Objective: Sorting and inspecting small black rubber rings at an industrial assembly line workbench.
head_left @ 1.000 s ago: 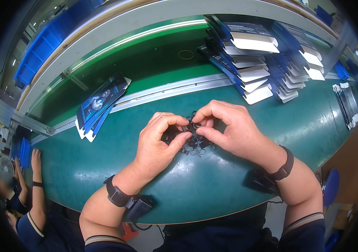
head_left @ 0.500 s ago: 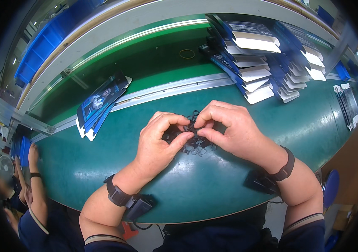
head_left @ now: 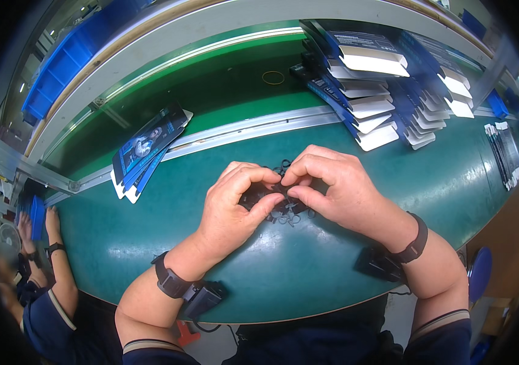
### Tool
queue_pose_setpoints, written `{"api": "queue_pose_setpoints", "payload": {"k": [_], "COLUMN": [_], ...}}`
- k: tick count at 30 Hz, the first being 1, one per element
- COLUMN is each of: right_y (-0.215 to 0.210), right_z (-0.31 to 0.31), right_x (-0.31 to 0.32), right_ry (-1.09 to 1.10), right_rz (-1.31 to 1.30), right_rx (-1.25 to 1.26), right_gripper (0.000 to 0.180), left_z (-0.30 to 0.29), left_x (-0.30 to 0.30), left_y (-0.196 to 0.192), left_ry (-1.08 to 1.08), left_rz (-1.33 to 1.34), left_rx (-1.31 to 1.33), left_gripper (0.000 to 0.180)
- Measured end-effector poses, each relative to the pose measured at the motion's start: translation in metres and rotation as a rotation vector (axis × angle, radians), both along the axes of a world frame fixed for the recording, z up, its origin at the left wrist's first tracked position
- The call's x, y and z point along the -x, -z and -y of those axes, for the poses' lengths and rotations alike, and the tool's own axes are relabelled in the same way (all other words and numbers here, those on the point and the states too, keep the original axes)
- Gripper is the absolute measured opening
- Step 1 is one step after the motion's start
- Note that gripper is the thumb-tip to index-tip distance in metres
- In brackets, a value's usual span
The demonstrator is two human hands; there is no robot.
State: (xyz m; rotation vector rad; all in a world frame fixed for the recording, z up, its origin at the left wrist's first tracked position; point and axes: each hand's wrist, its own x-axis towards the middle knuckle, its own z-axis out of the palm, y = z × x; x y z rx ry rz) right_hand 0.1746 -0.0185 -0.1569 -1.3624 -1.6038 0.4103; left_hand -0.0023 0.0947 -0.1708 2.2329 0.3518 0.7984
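Observation:
Over the middle of the green tabletop, my left hand (head_left: 229,204) and my right hand (head_left: 335,182) face each other with their fingertips nearly meeting. Thumb and fingers are pinched on both. Between the tips there is a small dark piece at most, too covered by fingers to make out. Right under them lies a pile of small black looped pieces (head_left: 286,213), like little clips or ties, partly hidden by my hands.
Flattened printed boxes (head_left: 144,149) lie at the left, and a taller stack of boxes with white flaps (head_left: 375,134) fills the back right. A bundle of thin dark packs (head_left: 504,155) sits far right. At the left edge, a co-worker's hand (head_left: 52,224) is near a blue bin (head_left: 37,218).
My hands stay over the pile, shifting only slightly. At the left, the co-worker's arms and the blue bin have moved a little.

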Motion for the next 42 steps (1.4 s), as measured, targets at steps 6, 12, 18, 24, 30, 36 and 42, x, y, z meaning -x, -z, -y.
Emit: {"api": "queue_pose_setpoints", "payload": {"k": [6, 12, 18, 24, 30, 36, 42], "right_y": [0.001, 0.003, 0.001, 0.003, 0.001, 0.0, 0.001], "right_z": [-0.001, -0.002, -0.002, -0.002, -0.001, 0.0, -0.001], "right_x": [-0.001, -0.002, -0.001, 0.0, 0.0, 0.0, 0.001], "right_ry": [-0.003, -0.008, -0.01, -0.012, -0.003, -0.014, -0.009], "right_rz": [-0.028, -0.01, -0.01, -0.049, -0.093, -0.091, -0.094], "right_rx": [0.013, -0.02, -0.033, -0.05, -0.052, -0.041, -0.036], "right_gripper": [0.015, 0.015, 0.015, 0.014, 0.013, 0.013, 0.014], "left_z": [0.001, -0.001, 0.0, 0.0, 0.0, 0.001, 0.0], "left_x": [-0.002, -0.002, -0.002, -0.001, 0.0, -0.003, -0.002], "left_y": [0.0, 0.007, 0.009, 0.007, 0.003, 0.003, 0.003], "left_ry": [-0.003, -0.014, 0.002, -0.017, -0.047, -0.035, -0.043], "left_rz": [0.029, 0.093, 0.108, 0.092, 0.018, 0.046, 0.055], "left_rx": [-0.003, 0.05, 0.235, 0.215, 0.102, 0.046, 0.033], "left_gripper": [0.027, 0.027, 0.024, 0.022, 0.017, 0.019, 0.019]}}
